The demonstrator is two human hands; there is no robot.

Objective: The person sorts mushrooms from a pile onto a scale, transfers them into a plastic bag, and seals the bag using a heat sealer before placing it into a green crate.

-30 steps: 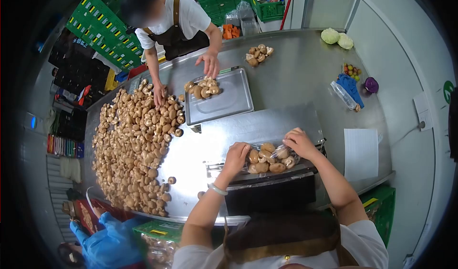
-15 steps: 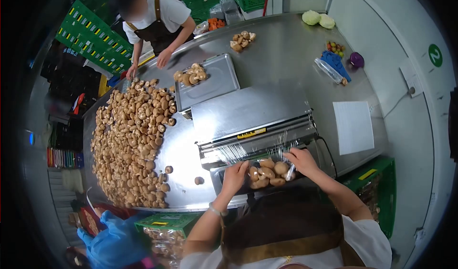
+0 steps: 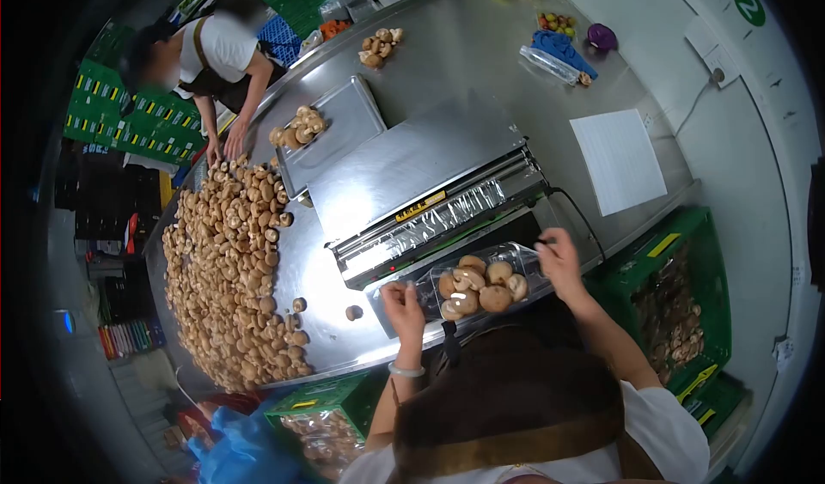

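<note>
Between my hands lies a pack of brown mushrooms (image 3: 481, 288) under clear plastic wrap (image 3: 521, 254), in front of the wrapping machine (image 3: 430, 219). My left hand (image 3: 402, 312) is closed in a pinch at the wrap's left end. At the other end my right hand (image 3: 559, 265) pinches the wrap, its fingers closed and raised a little. The film spreads out on both sides of the mushrooms. More film shows on the machine's roll (image 3: 460, 209), apart from the pack. The container under the mushrooms is hard to make out through the film.
A big mushroom heap (image 3: 232, 278) covers the table's left side. Behind the machine stands a metal tray (image 3: 344, 132) with mushrooms. Paper (image 3: 619, 162) lies to the right. Green crates (image 3: 713, 295) flank me below the table. A co-worker (image 3: 223, 63) reaches toward the heap.
My hands have moved apart and toward me, away from the machine. The film no longer stretches from the roll to the pack. My view has turned, shifting the whole scene.
</note>
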